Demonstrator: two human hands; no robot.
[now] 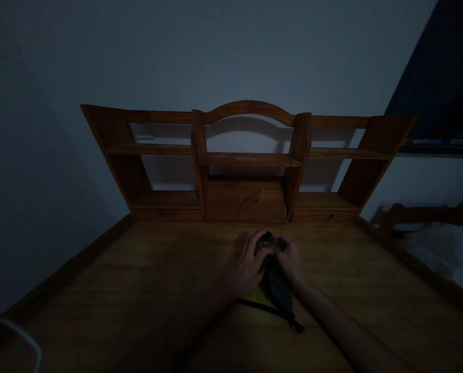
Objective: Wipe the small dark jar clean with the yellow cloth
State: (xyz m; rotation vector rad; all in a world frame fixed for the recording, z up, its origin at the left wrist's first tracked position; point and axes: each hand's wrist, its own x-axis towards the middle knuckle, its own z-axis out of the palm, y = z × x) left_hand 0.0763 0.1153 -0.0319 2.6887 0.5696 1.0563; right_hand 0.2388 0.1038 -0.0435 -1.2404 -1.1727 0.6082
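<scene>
My left hand and my right hand meet over the wooden desk. Their fingers are closed around the top end of a dark grey pouch-like thing, with the thumbs close together. It looks like soft cloth and hangs down between my wrists towards me. A black cord or strap runs along its near side and ends in a short tuft at the right. Under it shows a patch of a yellow-green thing, mostly hidden by my left hand. The dim light hides the details between my fingers.
A wooden shelf unit stands along the back of the desk, against the wall. Raised edges border the desk's left and right sides. A white cable curves at the lower left. Pale bedding lies beyond the right edge.
</scene>
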